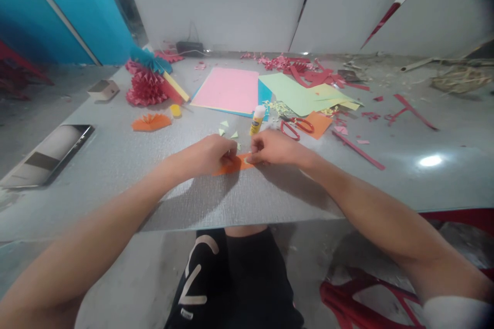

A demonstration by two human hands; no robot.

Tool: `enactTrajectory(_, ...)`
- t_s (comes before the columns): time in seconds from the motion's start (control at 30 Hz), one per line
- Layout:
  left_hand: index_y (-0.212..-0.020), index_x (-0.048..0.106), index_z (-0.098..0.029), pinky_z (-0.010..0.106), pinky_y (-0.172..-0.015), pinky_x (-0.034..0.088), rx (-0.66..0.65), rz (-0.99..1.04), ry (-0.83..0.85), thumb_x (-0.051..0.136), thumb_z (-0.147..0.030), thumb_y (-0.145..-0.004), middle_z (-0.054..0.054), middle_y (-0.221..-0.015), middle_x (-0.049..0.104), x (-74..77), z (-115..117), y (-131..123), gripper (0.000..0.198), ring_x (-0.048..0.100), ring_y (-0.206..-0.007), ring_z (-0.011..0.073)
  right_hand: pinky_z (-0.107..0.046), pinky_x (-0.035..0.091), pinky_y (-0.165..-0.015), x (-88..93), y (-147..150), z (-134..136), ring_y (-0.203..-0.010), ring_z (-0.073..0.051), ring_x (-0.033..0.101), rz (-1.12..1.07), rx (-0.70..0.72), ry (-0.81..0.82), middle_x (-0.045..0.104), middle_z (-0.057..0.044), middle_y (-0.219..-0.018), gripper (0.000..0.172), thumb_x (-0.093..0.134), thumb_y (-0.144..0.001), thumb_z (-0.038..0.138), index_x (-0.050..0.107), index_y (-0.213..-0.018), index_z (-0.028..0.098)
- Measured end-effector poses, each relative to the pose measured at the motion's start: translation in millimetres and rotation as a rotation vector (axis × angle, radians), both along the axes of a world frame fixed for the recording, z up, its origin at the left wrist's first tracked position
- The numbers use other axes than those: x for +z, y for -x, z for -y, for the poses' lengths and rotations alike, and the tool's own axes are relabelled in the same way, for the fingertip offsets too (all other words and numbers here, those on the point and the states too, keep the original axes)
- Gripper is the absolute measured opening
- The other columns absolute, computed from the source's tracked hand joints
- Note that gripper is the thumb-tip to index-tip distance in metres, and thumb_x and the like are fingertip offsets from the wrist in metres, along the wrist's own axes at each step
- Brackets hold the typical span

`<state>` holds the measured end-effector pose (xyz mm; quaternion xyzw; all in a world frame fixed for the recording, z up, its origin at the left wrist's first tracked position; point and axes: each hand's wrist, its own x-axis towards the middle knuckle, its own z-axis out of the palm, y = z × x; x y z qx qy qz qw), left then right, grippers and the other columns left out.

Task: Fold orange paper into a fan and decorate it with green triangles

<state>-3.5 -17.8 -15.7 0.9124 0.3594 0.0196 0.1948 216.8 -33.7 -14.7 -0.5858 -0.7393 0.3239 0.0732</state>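
A small orange paper piece (232, 166) lies near the front of the table, under my fingertips. My left hand (216, 154) is closed, with its fingers curled onto the far edge of this paper. My right hand (276, 148) pinches at its right end, where a small pale spot shows by the fingertips. Just behind my right hand a yellow glue stick (256, 122) stands upright with a whitish top. Red-handled scissors (296, 127) rest beyond that hand, partly over an orange square of paper (319, 124). A folded orange paper fan (151, 123) lies to the left.
Pink paper (229, 87) and light green sheets (289, 93) lie at the back of the table. Red paper scraps (285, 64) spread behind them. At left are pleated red paper (144, 85), a yellow cap (175, 110), a small box (103, 90) and a phone-like dark-edged slab (48, 157).
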Motion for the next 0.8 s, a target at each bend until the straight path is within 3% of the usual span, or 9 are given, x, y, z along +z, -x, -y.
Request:
enactTrajectory(0.17,-0.081,0.067,-0.017,0.029,-0.063,0.036,0.014,0.004,0.02,0.055,-0.02,-0.086,0.004,-0.075,0.068,-1.9,-0.9,1.0,0.014,0.054,-0.068,0.0165,-0.026,0.041,-0.057,0.4,0.8,1.9,-0.055,-0.013,0.063,-0.012,-0.013,-0.049,0.066,0.001,-0.057,0.024,0.079,-0.082,0.024,0.06,-0.069,0.02)
enactTrajectory(0.37,-0.085,0.071,-0.017,0.029,-0.064,0.038,0.013,-0.001,0.029,0.056,-0.019,-0.085,0.006,-0.081,0.074,-4.2,-2.9,1.3,0.015,0.06,-0.071,0.0175,-0.025,0.041,-0.054,-1.5,-2.7,-1.1,-0.052,-0.013,0.063,-0.031,0.014,0.037,0.064,0.002,-0.054,0.027,0.08,-0.082,0.026,0.058,-0.067,0.02)
enactTrajectory(0.6,-0.085,0.072,-0.017,0.029,-0.064,0.039,0.011,-0.009,0.021,0.056,-0.018,-0.085,0.006,-0.079,0.074,-4.3,-3.0,0.9,0.016,0.061,-0.07,0.0176,-0.025,0.043,-0.053,-0.5,0.4,0.7,-0.051,-0.013,0.063,-0.069,-0.01,0.07,0.067,0.001,-0.057,0.026,0.077,-0.083,0.021,0.057,-0.068,0.02)
enactTrajectory(0.8,-0.098,0.071,-0.017,0.029,-0.065,0.038,-0.021,0.016,-0.01,0.056,-0.02,-0.089,0.006,-0.083,0.074,-4.6,-2.0,2.0,0.018,0.06,-0.07,0.0175,-0.024,0.043,-0.053,-3.4,0.0,-1.4,-0.051,-0.013,0.064,-0.083,-0.047,0.004,0.067,0.001,-0.056,0.027,0.077,-0.085,0.023,0.057,-0.067,0.02)
